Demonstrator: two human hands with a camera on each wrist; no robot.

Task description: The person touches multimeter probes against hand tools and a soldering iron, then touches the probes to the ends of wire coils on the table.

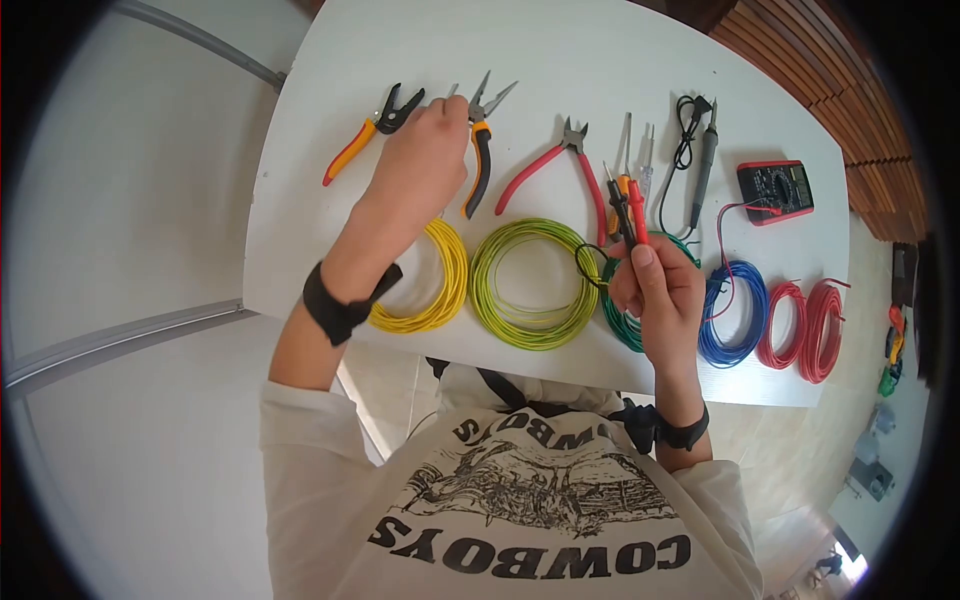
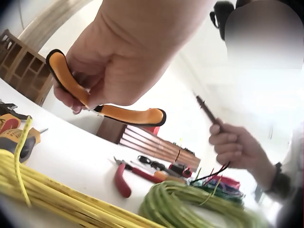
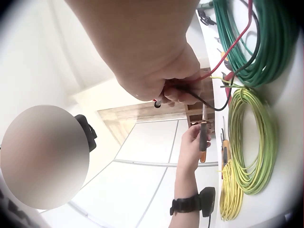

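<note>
Tools and wire on your white table (image 1: 330, 240).
You see a multimeter (image 1: 775, 190), red-handled cutters (image 1: 560, 165), and a yellow-green coil (image 1: 530, 285).

The left hand (image 1: 420, 165) grips orange-and-black pliers (image 1: 478, 150), whose jaws jut past the fingers. The right hand (image 1: 660, 295) pinches red and black multimeter probes (image 1: 628, 205), tips rising above its fingertips, leads trailing below.
</note>
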